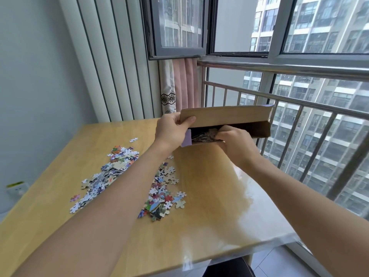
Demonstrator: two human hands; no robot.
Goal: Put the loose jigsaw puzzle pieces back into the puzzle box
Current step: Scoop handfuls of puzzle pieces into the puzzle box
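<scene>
The cardboard puzzle box [227,114] is lifted above the table's far edge, its opening facing me and its lid flap raised. My left hand [171,128] grips the box's left end, thumb on the flap. My right hand [233,140] reaches into the opening, fingers curled around a bunch of puzzle pieces [205,134] inside. Loose jigsaw pieces [119,166] lie scattered in a pile on the wooden table [209,206], and more pieces [161,194] lie right of my left forearm.
A metal railing [299,100] and windows stand right behind the box. A pink curtain [185,84] hangs at the far corner. A wall socket [17,188] is on the left wall. A dark stool [229,268] shows below the table's near edge.
</scene>
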